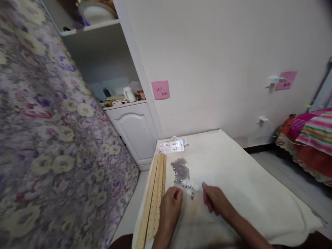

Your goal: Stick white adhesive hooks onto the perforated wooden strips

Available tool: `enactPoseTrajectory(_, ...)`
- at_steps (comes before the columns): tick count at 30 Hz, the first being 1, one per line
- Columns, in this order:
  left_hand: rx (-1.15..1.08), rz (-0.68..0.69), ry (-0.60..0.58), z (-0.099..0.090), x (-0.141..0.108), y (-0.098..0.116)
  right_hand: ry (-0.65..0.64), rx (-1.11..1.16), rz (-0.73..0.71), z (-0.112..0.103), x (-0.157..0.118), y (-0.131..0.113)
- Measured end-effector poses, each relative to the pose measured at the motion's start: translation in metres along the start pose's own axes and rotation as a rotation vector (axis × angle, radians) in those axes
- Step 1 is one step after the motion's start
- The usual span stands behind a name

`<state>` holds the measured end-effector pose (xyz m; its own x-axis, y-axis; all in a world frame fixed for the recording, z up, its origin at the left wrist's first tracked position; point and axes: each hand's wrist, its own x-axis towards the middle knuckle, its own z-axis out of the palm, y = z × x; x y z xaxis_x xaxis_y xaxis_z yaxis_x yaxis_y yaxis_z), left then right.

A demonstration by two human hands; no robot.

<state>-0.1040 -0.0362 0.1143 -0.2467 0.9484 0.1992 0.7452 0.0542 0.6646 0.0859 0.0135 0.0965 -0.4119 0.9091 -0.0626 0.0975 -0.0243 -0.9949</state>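
Observation:
My left hand (171, 204) is closed, its fingers curled in a pinch beside the wooden strips. What it holds, if anything, is too small to make out. To the right, my right hand (214, 200) is also closed, thumb against curled fingers, and its contents cannot be made out. Between and just beyond the hands lies a small pile of white pieces with dark metallic bits (190, 188). Behind that pile, several small clear plastic packets (181, 170) overlap in a row. Long pale wooden strips with rows of holes (157, 188) lie along the table's left side.
The table (233, 173) has a pale cloth and meets the wall. Flat clear packages (171, 146) lie at its far edge. A floral curtain (64, 155) hangs at left, beside a white cabinet (132, 131). A bed (311, 145) stands at right.

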Motion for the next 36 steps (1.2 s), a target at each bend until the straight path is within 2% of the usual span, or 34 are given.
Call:
enactPoseTrajectory(3, 0.181, -0.053, 0.05, 0.002, -0.023, -0.041, -0.095, -0.034, 0.098, 0.03, -0.013, 0.045)
enactPoseTrajectory(6, 0.376, -0.148, 0.131, -0.006, -0.043, -0.076, -0.115, -0.133, -0.02, 0.046, -0.022, 0.079)
enactPoseTrajectory(8, 0.501, -0.239, 0.136, -0.012, -0.052, -0.088, -0.139, -0.17, -0.058, 0.049, -0.023, 0.092)
enactPoseTrajectory(10, 0.57, -0.316, 0.109, -0.015, -0.057, -0.092, -0.169, -0.143, -0.019, 0.047, -0.022, 0.097)
enactPoseTrajectory(13, 0.574, -0.352, 0.08, -0.011, -0.059, -0.089, -0.196, -0.08, 0.04, 0.045, -0.021, 0.1)
enactPoseTrajectory(17, 0.583, -0.364, 0.036, -0.005, -0.055, -0.08, -0.205, -0.096, 0.013, 0.044, -0.024, 0.101)
enactPoseTrajectory(20, 0.558, -0.404, 0.03, -0.008, -0.05, -0.075, -0.212, -0.072, 0.027, 0.044, -0.024, 0.102)
enactPoseTrajectory(25, 0.304, -0.46, 0.091, -0.013, -0.047, -0.064, -0.212, 0.088, 0.018, 0.046, -0.019, 0.094)
enactPoseTrajectory(28, 0.011, -0.397, 0.213, 0.006, -0.058, -0.05, -0.191, 0.193, -0.069, 0.056, -0.014, 0.082)
enactPoseTrajectory(31, -0.28, -0.293, 0.329, 0.041, -0.077, -0.034, -0.146, 0.27, -0.137, 0.068, -0.014, 0.067)
enactPoseTrajectory(33, -0.358, -0.296, 0.329, 0.063, -0.09, -0.024, -0.078, 0.32, -0.126, 0.075, -0.017, 0.06)
enactPoseTrajectory(36, -0.292, -0.255, 0.228, 0.085, -0.104, -0.018, 0.039, 0.344, -0.095, 0.074, -0.026, 0.055)
